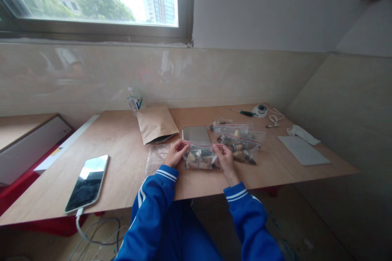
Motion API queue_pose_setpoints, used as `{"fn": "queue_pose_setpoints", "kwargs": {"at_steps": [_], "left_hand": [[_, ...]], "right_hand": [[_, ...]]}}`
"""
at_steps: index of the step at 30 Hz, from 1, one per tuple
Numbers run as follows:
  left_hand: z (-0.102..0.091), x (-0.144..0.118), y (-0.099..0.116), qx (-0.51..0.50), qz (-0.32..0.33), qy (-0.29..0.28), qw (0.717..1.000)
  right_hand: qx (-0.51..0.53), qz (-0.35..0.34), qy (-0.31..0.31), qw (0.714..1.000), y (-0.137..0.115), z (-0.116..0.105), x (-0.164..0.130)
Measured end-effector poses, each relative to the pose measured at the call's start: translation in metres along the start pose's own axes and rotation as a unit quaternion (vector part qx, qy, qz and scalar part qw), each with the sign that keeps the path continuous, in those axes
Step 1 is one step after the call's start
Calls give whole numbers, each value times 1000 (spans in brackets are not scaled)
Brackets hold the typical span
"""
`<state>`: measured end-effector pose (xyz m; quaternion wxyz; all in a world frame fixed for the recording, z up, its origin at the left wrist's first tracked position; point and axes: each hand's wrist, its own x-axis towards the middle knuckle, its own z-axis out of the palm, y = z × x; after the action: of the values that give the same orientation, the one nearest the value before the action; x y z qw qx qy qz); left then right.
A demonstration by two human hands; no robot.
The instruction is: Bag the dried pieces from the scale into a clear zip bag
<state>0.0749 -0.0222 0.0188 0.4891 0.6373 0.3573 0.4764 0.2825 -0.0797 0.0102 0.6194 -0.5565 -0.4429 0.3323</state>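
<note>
Between my hands is a clear zip-lock bag (202, 158) with a red seal strip, filled with brown and dark dried pieces I cannot name for sure. My left hand (177, 153) pinches the left end of its top edge. At the opposite end of the strip, my right hand (225, 157) pinches the other corner. Just behind the bag lies a flat grey, scale-like device (196, 133), partly covered by the bag's top. Several more filled zip-lock bags (241, 140) are heaped to the right. Left of my left hand lie flat clear plastic bags (154, 159).
A brown kraft pouch (157, 124) lies behind, with a plastic bottle (134, 100) past it. A plugged-in phone (87, 182) rests at left. Toward the right are a green screwdriver (245, 113), a white dome camera (260, 110), a white sheet (303, 151) and tissue (303, 133).
</note>
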Motion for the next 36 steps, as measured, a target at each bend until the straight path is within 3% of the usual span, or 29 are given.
{"fn": "queue_pose_setpoints", "kwargs": {"at_steps": [10,21,25,28,33,36], "left_hand": [[1,0,0,-15,-8,22,1000],[2,0,-7,-22,-20,27,999],[2,1,-6,-13,-18,1,1000],[1,0,-2,27,-15,-20,999],[0,0,2,79,13,-9,997],[0,0,1,76,28,-13,997]], "right_hand": [[-19,-29,-34,999,-13,3,-6],[-37,-32,5,999,5,3,2],[7,-19,8,1000,3,2,3],[46,5,-11,999,0,2,2],[50,35,-69,996,-2,5,-1],[40,33,-67,996,-2,7,-1]]}}
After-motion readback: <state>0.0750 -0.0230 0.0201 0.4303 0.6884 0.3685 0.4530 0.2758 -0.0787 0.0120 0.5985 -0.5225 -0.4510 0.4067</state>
